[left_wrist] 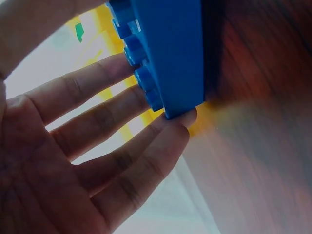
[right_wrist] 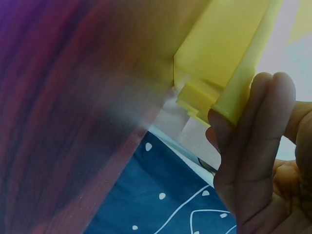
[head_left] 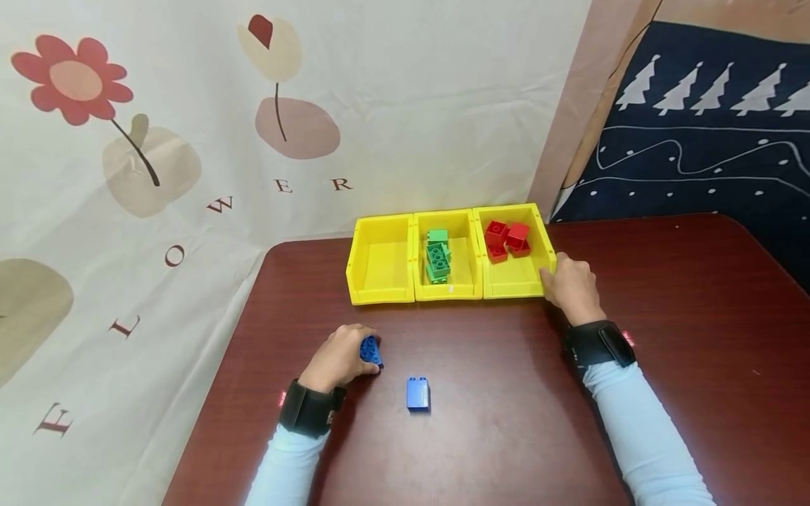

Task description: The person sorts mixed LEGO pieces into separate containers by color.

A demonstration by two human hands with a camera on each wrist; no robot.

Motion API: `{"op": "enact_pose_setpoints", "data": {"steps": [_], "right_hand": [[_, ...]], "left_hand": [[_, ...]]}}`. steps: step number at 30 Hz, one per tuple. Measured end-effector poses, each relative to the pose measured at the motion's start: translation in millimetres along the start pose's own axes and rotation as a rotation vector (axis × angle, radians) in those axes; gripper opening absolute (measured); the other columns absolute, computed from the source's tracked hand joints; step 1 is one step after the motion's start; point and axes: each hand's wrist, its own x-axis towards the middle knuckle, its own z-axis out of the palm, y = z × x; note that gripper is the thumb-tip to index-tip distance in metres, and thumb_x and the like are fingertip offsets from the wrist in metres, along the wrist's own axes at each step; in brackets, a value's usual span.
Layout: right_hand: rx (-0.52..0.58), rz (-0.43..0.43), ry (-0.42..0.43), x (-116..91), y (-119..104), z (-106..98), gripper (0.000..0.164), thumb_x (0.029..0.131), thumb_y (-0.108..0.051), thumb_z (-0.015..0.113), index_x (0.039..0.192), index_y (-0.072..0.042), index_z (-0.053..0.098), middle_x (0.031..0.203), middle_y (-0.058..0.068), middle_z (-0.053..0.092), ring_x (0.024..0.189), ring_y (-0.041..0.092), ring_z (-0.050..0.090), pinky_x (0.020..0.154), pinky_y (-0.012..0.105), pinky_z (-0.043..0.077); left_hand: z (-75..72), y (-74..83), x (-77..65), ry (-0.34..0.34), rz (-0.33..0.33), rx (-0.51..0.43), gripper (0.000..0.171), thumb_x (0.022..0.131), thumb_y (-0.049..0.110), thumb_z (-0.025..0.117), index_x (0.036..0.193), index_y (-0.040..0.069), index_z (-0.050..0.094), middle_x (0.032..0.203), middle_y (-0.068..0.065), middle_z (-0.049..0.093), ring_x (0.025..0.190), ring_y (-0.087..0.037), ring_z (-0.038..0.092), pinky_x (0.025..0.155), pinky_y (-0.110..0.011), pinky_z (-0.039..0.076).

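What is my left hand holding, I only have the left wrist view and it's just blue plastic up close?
Observer: The left hand grips a blue brick low over the table; a second blue brick stands free to its right.
Operator: Where do the yellow edges behind my fingers come from?
Observer: Three yellow bins stand side by side at the far edge. The left bin holds nothing I can see.
Operator: And the other two?
Observer: Green bricks fill the middle one, red bricks the right one.
Operator: Where's my right hand?
Observer: The right hand has its grip on the right bin's front corner.
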Motion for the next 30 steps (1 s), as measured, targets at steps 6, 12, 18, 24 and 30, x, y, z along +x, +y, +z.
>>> {"op": "enact_pose_setpoints", "data": {"steps": [6, 12, 18, 24, 30], "right_hand": [[0.007, 0.009, -0.027, 0.8, 1.5, 1.7, 0.054, 0.102, -0.028, 0.05, 0.136, 0.012, 0.038, 0.109, 0.031, 0.05, 0.091, 0.043, 0.053, 0.078, 0.05, 0.052], [0.01, 0.01, -0.031, 0.6, 0.3, 0.5, 0.053, 0.102, -0.027, 0.049, 0.136, 0.011, 0.038, 0.11, 0.032, 0.051, 0.089, 0.043, 0.055, 0.08, 0.051, 0.053], [0.016, 0.007, -0.032, 2.1, -0.1, -2.5, 0.054, 0.102, -0.027, 0.049, 0.138, 0.011, 0.037, 0.112, 0.032, 0.051, 0.09, 0.043, 0.055, 0.083, 0.054, 0.053], [0.025, 0.001, -0.032, 3.1, 0.5, -4.0, 0.053, 0.102, -0.026, 0.049, 0.137, 0.012, 0.037, 0.111, 0.031, 0.051, 0.091, 0.042, 0.055, 0.085, 0.054, 0.053], [0.021, 0.002, -0.028, 4.5, -0.4, -2.5, 0.052, 0.102, -0.026, 0.049, 0.137, 0.011, 0.038, 0.114, 0.032, 0.052, 0.092, 0.042, 0.056, 0.085, 0.054, 0.053]], "left_hand": [[-1.6, 1.6, -1.8, 0.028, 0.023, 0.042, 0.055, 0.072, 0.021, 0.088, 0.121, 0.006, 0.068, 0.122, -0.012, 0.067, 0.109, -0.03, 0.061, 0.091, -0.047, 0.054], [-20.1, 8.6, 5.6, 0.049, 0.04, 0.054, 0.062, 0.075, 0.023, 0.085, 0.131, 0.005, 0.062, 0.131, -0.016, 0.061, 0.115, -0.033, 0.06, 0.093, -0.048, 0.053], [-52.0, 13.6, 37.4, 0.058, 0.055, 0.09, 0.064, 0.079, 0.022, 0.083, 0.135, 0.004, 0.058, 0.134, -0.019, 0.059, 0.113, -0.034, 0.06, 0.095, -0.048, 0.052], [-79.1, 24.2, 74.2, 0.05, 0.052, 0.115, 0.066, 0.08, 0.022, 0.082, 0.136, 0.002, 0.056, 0.133, -0.021, 0.06, 0.108, -0.033, 0.059, 0.096, -0.048, 0.051], [-87.0, 26.0, 117.5, -0.035, 0.034, 0.086, 0.065, 0.083, 0.022, 0.08, 0.138, 0.0, 0.054, 0.132, -0.021, 0.06, 0.104, -0.032, 0.061, 0.093, -0.043, 0.053]]}}
